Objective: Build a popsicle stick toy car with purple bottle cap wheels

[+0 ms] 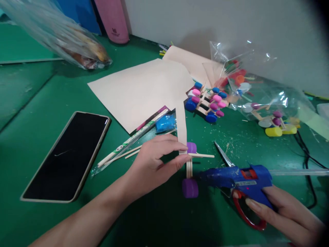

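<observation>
My left hand (156, 159) pinches a thin wooden stick (204, 155) between thumb and fingertips, at the lower end of a pale paper strip (181, 123). Just below it lie joined wooden sticks (189, 168) with a purple foam piece (190, 188) at the near end and a second purple piece (192, 148) behind the fingers. A blue glue gun (239, 176) is gripped in my right hand (285, 209), its nozzle pointing left, close to those sticks. Beneath the gun lies a pair of scissors (224, 154), its red handle near my right fingers.
A phone (66, 157) lies left. White paper (144, 85), a wrapped straw-like stick (133, 139) and a blue packet (166, 123) are beyond my left hand. Colourful stick models (207, 99), clear plastic bags (272, 92) and a black cord (305, 152) sit right. A pink bottle (113, 20) stands behind.
</observation>
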Available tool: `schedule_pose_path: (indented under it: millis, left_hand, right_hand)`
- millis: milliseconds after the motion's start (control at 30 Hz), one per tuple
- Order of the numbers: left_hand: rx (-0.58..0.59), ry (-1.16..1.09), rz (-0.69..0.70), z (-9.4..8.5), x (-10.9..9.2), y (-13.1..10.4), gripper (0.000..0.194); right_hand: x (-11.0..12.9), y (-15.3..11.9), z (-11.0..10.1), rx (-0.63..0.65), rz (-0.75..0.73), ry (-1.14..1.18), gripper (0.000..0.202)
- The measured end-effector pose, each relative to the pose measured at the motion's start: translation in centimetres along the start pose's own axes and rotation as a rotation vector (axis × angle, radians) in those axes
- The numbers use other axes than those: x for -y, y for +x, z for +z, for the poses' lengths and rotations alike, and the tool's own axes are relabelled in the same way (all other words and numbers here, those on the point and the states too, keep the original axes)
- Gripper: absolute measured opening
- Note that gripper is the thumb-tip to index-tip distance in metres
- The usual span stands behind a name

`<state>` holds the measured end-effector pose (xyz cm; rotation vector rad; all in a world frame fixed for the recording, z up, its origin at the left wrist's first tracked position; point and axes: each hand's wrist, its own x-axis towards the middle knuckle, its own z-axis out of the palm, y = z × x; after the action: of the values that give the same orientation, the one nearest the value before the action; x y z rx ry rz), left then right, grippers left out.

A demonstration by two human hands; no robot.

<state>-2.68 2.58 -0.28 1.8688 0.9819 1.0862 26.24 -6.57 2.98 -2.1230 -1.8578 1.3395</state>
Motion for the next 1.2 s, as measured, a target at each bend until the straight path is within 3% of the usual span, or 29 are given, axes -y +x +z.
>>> schedule_pose_path:
  millis: [233, 433, 667, 933, 1200]
  left_hand:
    - [0.043, -0.108, -0.118, 0.5, -0.3, 0.2, 0.009]
    - [0.037, -0.121, -0.143, 0.7, -0.2, 0.3, 0.010]
    - [0.001, -0.127, -0.152, 1.0, -0.3, 0.1, 0.008]
    - [0.026, -0.105, -0.132, 0.9, -0.4, 0.2, 0.012]
    - [0.052, -0.065, -0.106, 0.9, -0.2, 0.2, 0.012]
  right_hand:
    - [1.1, 0.4, -0.1, -0.022, -0.086, 0.003, 0.031]
    - [2.1, 0.6, -0.1, -0.063, -0.058, -0.003, 0.021]
    - [2.6, 1.0, -0.3, 0.100, -0.110, 0.066, 0.025]
    - [3.0, 1.1, 0.0, 0.082, -0.166, 0.129, 0.021]
    - [3.1, 1.0, -0.1, 0.161, -0.160, 0.239, 0.021]
